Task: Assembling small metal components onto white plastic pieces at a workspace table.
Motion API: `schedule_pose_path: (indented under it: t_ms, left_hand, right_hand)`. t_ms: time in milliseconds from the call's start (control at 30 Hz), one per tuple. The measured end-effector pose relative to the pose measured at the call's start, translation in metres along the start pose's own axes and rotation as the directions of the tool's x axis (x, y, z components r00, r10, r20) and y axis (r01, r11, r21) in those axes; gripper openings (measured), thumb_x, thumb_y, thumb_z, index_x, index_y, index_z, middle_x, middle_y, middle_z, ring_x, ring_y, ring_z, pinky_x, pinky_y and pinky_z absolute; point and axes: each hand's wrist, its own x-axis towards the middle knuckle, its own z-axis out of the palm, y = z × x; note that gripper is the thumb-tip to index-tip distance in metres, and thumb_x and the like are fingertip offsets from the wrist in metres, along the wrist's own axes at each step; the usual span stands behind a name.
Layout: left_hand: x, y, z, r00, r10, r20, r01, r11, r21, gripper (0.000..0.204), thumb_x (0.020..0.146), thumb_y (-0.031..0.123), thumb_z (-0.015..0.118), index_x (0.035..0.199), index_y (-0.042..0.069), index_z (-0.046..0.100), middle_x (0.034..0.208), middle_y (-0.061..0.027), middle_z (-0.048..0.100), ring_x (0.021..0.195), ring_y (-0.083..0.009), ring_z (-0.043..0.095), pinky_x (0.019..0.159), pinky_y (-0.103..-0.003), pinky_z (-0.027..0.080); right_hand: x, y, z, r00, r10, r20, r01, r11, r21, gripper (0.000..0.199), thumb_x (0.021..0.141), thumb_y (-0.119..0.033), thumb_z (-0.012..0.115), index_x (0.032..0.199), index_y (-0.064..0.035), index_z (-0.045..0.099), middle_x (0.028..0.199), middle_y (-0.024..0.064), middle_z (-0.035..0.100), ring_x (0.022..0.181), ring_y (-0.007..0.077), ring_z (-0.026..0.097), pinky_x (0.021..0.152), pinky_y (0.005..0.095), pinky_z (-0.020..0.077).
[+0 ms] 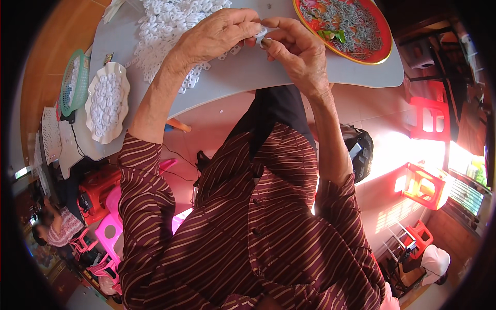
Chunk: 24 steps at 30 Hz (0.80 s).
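Observation:
My left hand [219,33] and my right hand [294,46] meet over a grey table [248,77], fingertips pinched together on a small white plastic piece [261,33]. A heap of similar white plastic rings [165,26] lies just left of and beneath my left hand. To the right of my right hand stands a round red tray [382,54] holding several small grey metal parts. My striped maroon sleeves come up from the lower edge.
A white scalloped dish [107,103] of white pieces and a green basket [72,82] sit at the table's left end. Red plastic stools [426,183] stand on the tiled floor at right. Pink stools and another person [57,227] are at lower left.

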Motion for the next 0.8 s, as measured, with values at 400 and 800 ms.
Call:
schedule_pose_path:
  t_ms: [400, 800]
  left_hand:
    - [-0.007, 0.006, 0.036, 0.953, 0.065, -0.296, -0.08, 0.996, -0.039, 0.029, 0.094, 0.026, 0.048, 0.09, -0.002, 0.056, 0.066, -0.0106, 0.054, 0.057, -0.019, 0.05, 0.057, -0.03, 0.043]
    - [-0.009, -0.003, 0.053, 0.897, -0.041, -0.44, -0.039, 0.985, -0.171, 0.03, 0.094, 0.027, 0.047, 0.09, -0.002, 0.055, 0.065, -0.0095, 0.051, 0.058, -0.0141, 0.048, 0.056, -0.028, 0.043]
  right_hand:
    - [0.001, 0.003, -0.001, 0.997, -0.036, -0.075, 0.03, 0.997, -0.072, 0.028, 0.083, -0.001, 0.059, 0.11, 0.0022, 0.056, 0.083, 0.0051, 0.063, 0.069, 0.0082, 0.058, 0.064, 0.02, 0.048]
    - [-0.003, 0.01, 0.002, 0.999, -0.032, -0.006, 0.031, 0.993, -0.116, 0.035, 0.083, -0.004, 0.065, 0.116, 0.0024, 0.053, 0.086, 0.0023, 0.058, 0.079, 0.0077, 0.056, 0.071, 0.02, 0.0487]
